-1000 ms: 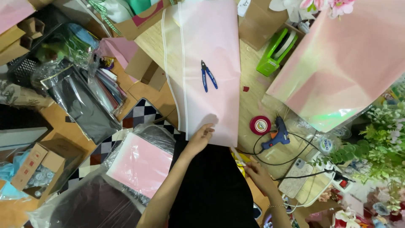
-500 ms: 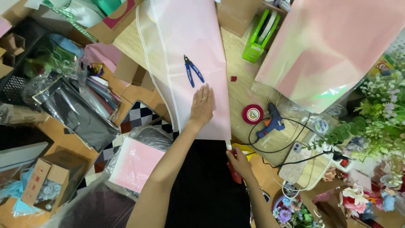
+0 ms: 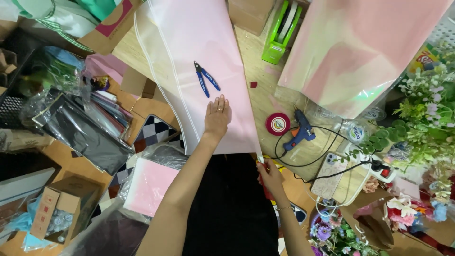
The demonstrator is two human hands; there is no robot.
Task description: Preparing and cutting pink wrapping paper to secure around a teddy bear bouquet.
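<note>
A long pink wrapping sheet (image 3: 208, 52) with a white border lies along the wooden table (image 3: 258, 90). My left hand (image 3: 217, 116) rests flat on it near its close end, fingers together, just below a pair of blue-handled pliers (image 3: 205, 78) lying on the sheet. My right hand (image 3: 270, 174) pinches the sheet's near right corner at the table edge.
A blue glue gun (image 3: 299, 132) with black cord, a red tape roll (image 3: 277, 123) and a phone (image 3: 332, 175) lie right of the sheet. A green tape dispenser (image 3: 282, 31) stands behind. A large pink iridescent sheet (image 3: 360, 52) covers the right; flowers (image 3: 422, 123), boxes and packaged paper surround.
My left hand has slid farther up the pink sheet toward the pliers. My right hand has kept hold of the sheet's near corner. The camera view shifted.
</note>
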